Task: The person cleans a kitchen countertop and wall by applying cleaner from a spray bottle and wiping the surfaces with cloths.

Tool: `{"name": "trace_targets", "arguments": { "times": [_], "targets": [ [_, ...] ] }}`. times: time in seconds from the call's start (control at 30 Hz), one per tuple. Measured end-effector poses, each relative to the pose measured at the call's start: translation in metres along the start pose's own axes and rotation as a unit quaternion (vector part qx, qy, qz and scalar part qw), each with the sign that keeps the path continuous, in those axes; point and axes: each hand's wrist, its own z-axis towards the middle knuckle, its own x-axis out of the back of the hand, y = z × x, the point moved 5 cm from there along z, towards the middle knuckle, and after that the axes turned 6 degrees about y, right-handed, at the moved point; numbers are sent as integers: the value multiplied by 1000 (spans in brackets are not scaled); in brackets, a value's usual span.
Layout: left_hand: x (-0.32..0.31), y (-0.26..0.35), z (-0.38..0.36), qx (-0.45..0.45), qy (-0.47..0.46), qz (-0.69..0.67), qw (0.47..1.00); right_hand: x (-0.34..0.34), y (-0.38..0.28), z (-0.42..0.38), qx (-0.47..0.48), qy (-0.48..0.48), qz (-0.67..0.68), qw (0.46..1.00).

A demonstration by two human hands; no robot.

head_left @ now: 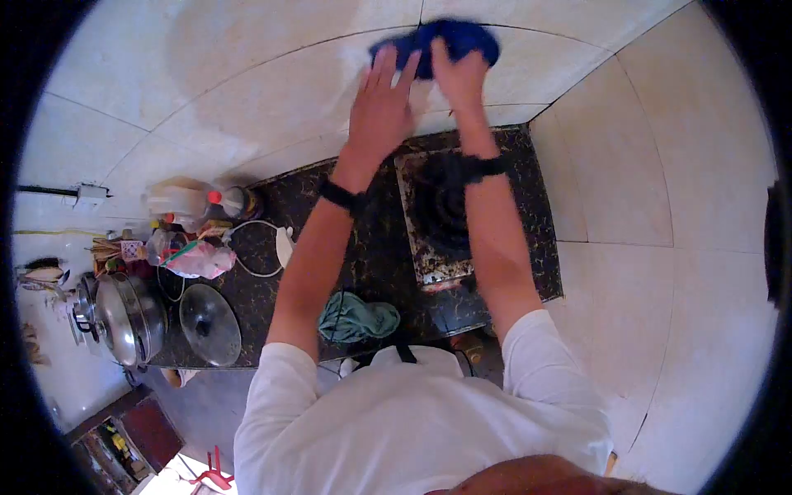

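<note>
A dark blue cloth (445, 37) lies bunched against the tiled wall (272, 91), above the stove. My right hand (462, 81) is closed on the cloth and presses it to the tiles, thumb pointing up. My left hand (381, 115) is beside it, fingers stretched out and spread, fingertips at the cloth's left edge; slight blur hides whether they press on cloth or tile. Below my right forearm is a grimy, rusty gas stove (425, 247), partly covered by the arm. Black bands circle both wrists.
On the dark marbled counter (371, 247) lie a green cloth (359, 318), a glass lid (210, 324) and a white corded device (285, 246). A steel pot (128, 318), plastic bottles (177, 200) and a plastic bag (194, 257) crowd the left. A side wall (610, 181) bounds the right.
</note>
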Motion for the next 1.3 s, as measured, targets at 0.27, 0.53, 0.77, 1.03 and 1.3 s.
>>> {"name": "trace_targets", "arguments": {
  "times": [0.27, 0.53, 0.77, 1.03, 1.3],
  "targets": [
    [-41, -22, -71, 102, -38, -68, 992, -26, 30, -75, -75, -171, -65, 980],
    [113, -38, 6, 129, 304, 118, 936, -60, -119, -27, 86, -88, -47, 991],
    [-45, -135, -105, 527, -59, -174, 830, -79, -23, -98, -87, -210, -12, 974],
    [44, -105, -38, 278, 273, -211, 896, -56, -90, -59, 46, -75, 75, 993],
    [52, -106, -21, 314, 166, -177, 918, -68, -53, -57, -64, -121, 48, 989]
  ]
}}
